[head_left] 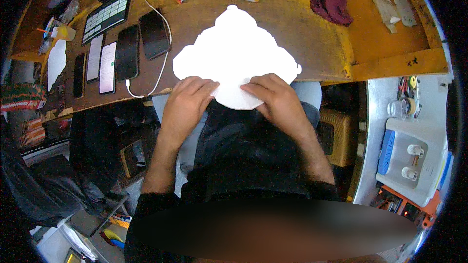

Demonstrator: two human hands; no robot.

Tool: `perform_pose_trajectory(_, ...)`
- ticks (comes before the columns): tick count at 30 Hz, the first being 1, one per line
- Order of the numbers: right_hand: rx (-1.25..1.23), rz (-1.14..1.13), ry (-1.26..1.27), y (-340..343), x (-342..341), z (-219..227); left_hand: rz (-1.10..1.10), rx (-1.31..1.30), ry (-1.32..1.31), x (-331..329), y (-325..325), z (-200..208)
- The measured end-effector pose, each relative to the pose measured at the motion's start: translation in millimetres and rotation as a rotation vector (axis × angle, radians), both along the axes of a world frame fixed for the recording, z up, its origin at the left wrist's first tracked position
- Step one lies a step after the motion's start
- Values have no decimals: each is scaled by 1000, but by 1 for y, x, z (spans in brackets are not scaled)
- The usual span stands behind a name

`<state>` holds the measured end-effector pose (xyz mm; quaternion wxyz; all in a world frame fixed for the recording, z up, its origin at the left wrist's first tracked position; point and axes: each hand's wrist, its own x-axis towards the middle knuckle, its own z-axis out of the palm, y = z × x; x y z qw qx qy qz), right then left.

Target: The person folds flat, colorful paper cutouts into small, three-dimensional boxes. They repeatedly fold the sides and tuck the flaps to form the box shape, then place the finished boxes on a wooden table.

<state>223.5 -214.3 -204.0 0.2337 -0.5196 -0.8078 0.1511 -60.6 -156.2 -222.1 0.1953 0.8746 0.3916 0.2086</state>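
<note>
Left hand [189, 98]: fingers were closed on the near-left edge of a flat, lobed, bright white sheet [234, 51].
Right hand [277, 98]: the near-right edge was pinched.
White sheet: it was held partly over a brown wooden table [195, 22], partly past its front edge.
Tabletop left: a black rectangular phone [127, 51] was laid.
Far right: a crumpled maroon cloth [331, 2] was left.
</note>
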Motion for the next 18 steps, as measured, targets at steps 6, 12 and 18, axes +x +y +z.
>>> perform_pose_trajectory(6, -234, -223, 93, 43, 3, 3, 76, -62, 26, 11, 29, 10)
perform_pose_trajectory(12, -225, -352, 53, 73, 4, -15, 160, -201, -21, 21, 58, 6)
perform_pose_trajectory(18, -148, -421, 37, 68, -4, -23, 242, -200, 27, 29, 52, 11)
